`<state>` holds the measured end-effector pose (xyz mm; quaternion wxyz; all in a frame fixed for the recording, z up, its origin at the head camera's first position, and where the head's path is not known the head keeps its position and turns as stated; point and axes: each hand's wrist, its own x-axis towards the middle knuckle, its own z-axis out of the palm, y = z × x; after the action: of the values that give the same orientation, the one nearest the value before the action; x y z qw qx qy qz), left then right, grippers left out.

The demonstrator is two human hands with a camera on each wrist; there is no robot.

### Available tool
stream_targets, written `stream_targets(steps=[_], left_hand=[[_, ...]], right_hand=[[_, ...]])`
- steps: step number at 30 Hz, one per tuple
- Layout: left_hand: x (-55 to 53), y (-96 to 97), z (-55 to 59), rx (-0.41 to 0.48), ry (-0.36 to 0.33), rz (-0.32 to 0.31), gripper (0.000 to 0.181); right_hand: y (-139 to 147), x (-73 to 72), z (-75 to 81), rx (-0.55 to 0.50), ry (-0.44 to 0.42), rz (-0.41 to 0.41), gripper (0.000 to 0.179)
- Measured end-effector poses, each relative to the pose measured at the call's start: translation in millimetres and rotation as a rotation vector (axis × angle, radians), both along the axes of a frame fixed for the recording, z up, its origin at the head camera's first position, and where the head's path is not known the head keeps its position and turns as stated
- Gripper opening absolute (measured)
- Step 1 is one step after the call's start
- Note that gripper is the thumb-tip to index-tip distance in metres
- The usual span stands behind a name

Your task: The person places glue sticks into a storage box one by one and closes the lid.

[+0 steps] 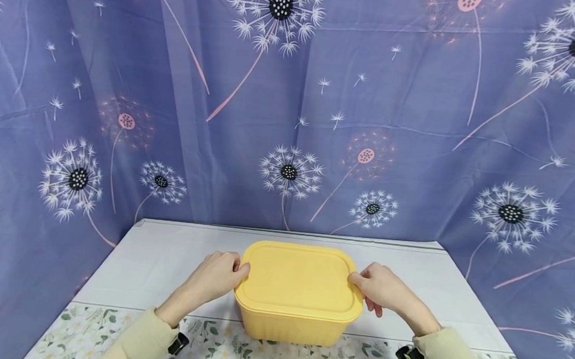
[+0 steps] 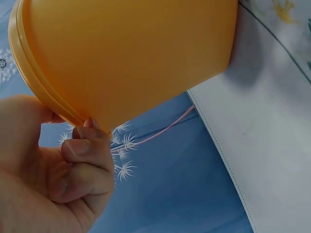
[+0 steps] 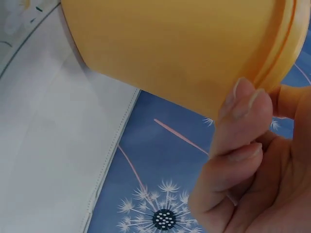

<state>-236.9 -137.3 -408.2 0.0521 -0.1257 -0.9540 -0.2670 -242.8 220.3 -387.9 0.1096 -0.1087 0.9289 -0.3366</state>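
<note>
A yellow plastic storage box (image 1: 293, 327) stands in front of me with its matching yellow lid (image 1: 300, 278) on top. My left hand (image 1: 221, 272) grips the lid's left edge, thumb over the top and fingers curled beneath the rim. On the opposite side my right hand (image 1: 382, 286) pinches the right edge, its thumb on the lid. Both wrist views show the fingertips under the rim, against the upper side wall of the box (image 2: 136, 53). Whatever the box contains is hidden by the lid.
The table (image 1: 172, 249) has a pale cover at the back and a floral mat (image 1: 220, 353) with printed lettering at the front. A blue dandelion-patterned curtain (image 1: 229, 159) hangs behind it and along both sides. Dark bands (image 1: 409, 356) sit at both wrists.
</note>
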Motion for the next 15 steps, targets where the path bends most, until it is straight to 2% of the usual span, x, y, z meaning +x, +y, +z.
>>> stream_targets(steps=[5,9,15], left_hand=[[1.4,0.2,-3.3,0.04,0.005,0.004,0.037],[3.5,-0.9,-9.0,0.119,-0.003,0.001,0.038],[5.1,-1.5,-22.3,0.24,-0.055,-0.007,0.039]], right_hand=[[4,0.6,-4.7,-0.068,-0.009,0.024,0.042],[9,0.1,-9.9,-0.164,-0.073,0.049,0.042],[15,-1.0,-21.1,-0.279,-0.167,0.049,0.042]])
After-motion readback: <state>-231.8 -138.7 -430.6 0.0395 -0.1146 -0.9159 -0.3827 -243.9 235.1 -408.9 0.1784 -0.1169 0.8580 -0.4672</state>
